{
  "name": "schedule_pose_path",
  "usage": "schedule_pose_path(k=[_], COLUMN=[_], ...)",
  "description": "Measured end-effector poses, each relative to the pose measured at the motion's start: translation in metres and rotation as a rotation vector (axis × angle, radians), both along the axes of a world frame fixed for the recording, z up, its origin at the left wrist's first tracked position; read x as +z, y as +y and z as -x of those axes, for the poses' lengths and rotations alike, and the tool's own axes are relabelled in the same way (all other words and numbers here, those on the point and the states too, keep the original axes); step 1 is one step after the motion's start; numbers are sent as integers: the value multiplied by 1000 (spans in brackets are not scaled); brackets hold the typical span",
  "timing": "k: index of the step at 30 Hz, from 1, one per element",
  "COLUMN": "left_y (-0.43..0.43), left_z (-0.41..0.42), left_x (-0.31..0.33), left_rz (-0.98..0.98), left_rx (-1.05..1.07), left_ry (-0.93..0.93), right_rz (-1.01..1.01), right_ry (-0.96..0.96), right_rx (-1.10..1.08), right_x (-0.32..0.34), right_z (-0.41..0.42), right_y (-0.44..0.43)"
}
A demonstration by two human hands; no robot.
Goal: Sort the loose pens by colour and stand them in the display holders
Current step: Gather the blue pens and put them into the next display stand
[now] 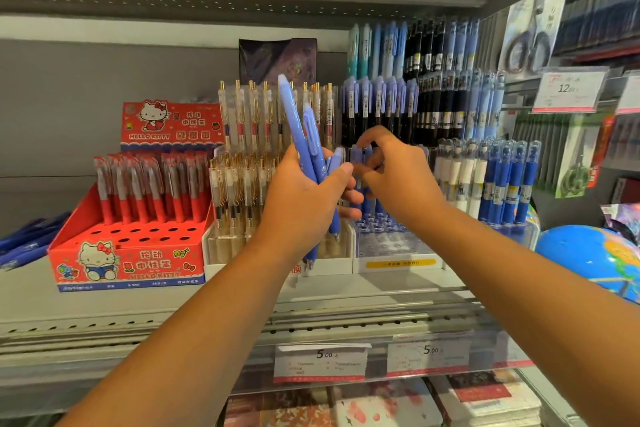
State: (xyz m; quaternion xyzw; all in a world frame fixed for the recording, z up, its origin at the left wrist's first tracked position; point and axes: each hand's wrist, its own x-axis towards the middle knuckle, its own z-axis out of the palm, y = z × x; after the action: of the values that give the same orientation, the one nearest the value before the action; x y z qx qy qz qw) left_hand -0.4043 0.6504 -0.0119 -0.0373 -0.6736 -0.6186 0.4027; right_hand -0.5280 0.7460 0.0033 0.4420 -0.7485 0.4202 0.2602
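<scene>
My left hand (pixel 304 198) grips a bundle of periwinkle-blue pens (pixel 304 135) upright in front of the shelf. My right hand (pixel 394 177) reaches beside it with fingers pinched around the top of a blue pen (pixel 363 156) standing in the front row of the blue tiered display holder (pixel 391 243). That holder's front holes are partly bare; its upper rows hold blue and black pens. A pile of loose dark-blue pens (pixel 24 243) lies on the shelf at far left.
A red Hello Kitty pen box (pixel 128 253) stands at the left with red pens at the back. Clear pens with gold clips (pixel 263 135) fill the middle holder. A globe (pixel 595 256) sits at the right. Price tags (pixel 322 360) line the shelf edge.
</scene>
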Motion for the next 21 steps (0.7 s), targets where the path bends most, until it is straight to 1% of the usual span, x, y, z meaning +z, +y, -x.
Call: schedule_pose_path(k=[6, 8, 10, 11, 12, 13, 14, 15, 16, 18, 21], left_y=[0, 1, 1, 0, 0, 0, 1, 1, 2, 2, 1], left_z=[-1, -2, -2, -2, -3, -3, -3, -4, -4, -5, -5], left_x=[1, 1, 1, 1, 1, 1, 2, 2, 2, 2, 2], left_rz=[21, 19, 16, 16, 20, 29, 41, 50, 55, 65, 74], left_rx=[30, 33, 37, 40, 43, 47, 52, 57, 60, 65, 38], left_ry=[15, 19, 21, 23, 25, 28, 31, 35, 37, 37, 5], right_rz=[-84, -103, -45, 17, 83, 135, 157, 150, 112, 46, 72], right_ry=[10, 71, 113, 78, -16, -159, -301, -404, -444, -450, -493], right_rx=[-13, -99, -151, -101, 4, 140, 265, 366, 421, 454, 462], right_x=[0, 0, 4, 8, 13, 19, 24, 28, 30, 31, 27], right_z=[-4, -7, -12, -16, -21, -27, -33, -37, -41, -46, -47], right_y=[5, 8, 11, 13, 14, 16, 19, 21, 23, 24, 25])
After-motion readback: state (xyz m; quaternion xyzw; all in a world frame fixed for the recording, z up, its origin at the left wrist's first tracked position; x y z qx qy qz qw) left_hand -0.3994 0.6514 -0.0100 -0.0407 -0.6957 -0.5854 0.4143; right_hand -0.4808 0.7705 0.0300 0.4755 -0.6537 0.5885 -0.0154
